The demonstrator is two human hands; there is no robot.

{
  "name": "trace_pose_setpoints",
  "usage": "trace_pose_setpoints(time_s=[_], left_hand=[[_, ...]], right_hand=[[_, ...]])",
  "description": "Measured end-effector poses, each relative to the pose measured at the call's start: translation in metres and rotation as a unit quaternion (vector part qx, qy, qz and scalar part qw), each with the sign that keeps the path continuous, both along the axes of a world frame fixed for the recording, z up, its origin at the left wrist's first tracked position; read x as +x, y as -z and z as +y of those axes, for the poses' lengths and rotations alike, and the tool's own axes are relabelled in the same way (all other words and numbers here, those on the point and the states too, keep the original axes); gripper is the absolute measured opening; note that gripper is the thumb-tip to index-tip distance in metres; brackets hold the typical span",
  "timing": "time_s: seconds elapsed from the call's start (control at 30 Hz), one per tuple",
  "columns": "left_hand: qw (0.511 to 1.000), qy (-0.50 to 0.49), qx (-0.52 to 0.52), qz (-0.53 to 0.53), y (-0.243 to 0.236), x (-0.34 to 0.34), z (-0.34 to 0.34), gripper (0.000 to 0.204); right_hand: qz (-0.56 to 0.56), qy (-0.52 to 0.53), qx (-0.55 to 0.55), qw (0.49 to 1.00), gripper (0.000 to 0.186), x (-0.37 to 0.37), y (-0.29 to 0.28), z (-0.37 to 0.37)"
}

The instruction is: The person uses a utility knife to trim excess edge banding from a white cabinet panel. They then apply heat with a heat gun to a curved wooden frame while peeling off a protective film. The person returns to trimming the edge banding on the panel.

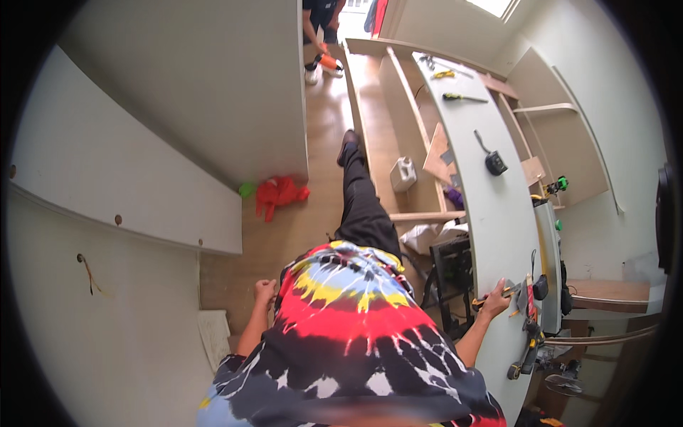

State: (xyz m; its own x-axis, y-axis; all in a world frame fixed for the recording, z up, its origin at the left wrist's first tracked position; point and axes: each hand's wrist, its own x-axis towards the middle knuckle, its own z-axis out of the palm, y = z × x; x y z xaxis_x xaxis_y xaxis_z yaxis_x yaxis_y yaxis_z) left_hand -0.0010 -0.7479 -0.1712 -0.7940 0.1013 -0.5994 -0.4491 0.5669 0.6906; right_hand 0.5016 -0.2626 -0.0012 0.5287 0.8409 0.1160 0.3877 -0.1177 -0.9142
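Observation:
My right hand (pixel 496 299) rests over the long pale board (pixel 491 228), closed around a small orange-and-black hand tool (pixel 478 304) whose kind I cannot make out. Beside it lie a red-handled tool (pixel 530 295), a black tape measure (pixel 541 287) and a yellow-and-black tool (pixel 528 349). Out to the left of my body hangs my left hand (pixel 265 292), its fingers curled; whether anything is in them is hidden. Farther along the board are a second black tape measure (pixel 495 164), a screwdriver (pixel 464 97) and a yellow-handled tool (pixel 444 74).
Wooden cabinet frames (pixel 363 107) lie along the floor ahead, with a white jug (pixel 403 174) inside. A red bag (pixel 279 196) sits by the tall panel (pixel 213 85) at left. Another person (pixel 321 21) holds an orange tool (pixel 329 62) at the far end. A green-lit device (pixel 558 185) stands right.

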Motion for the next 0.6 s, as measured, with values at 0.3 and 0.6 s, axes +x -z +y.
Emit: trace_pose_setpoints(time_s=[0.3,0.6], left_hand=[[0.990,0.118,-0.009,0.076,0.014,-0.060,0.073,0.038],[0.959,0.253,-0.090,0.094,0.008,-0.034,0.128,0.048]], right_hand=[[0.075,0.019,0.017,0.997,0.047,-0.003,0.006,-0.011],[0.141,-0.010,0.015,0.990,0.045,-0.005,-0.006,-0.021]])
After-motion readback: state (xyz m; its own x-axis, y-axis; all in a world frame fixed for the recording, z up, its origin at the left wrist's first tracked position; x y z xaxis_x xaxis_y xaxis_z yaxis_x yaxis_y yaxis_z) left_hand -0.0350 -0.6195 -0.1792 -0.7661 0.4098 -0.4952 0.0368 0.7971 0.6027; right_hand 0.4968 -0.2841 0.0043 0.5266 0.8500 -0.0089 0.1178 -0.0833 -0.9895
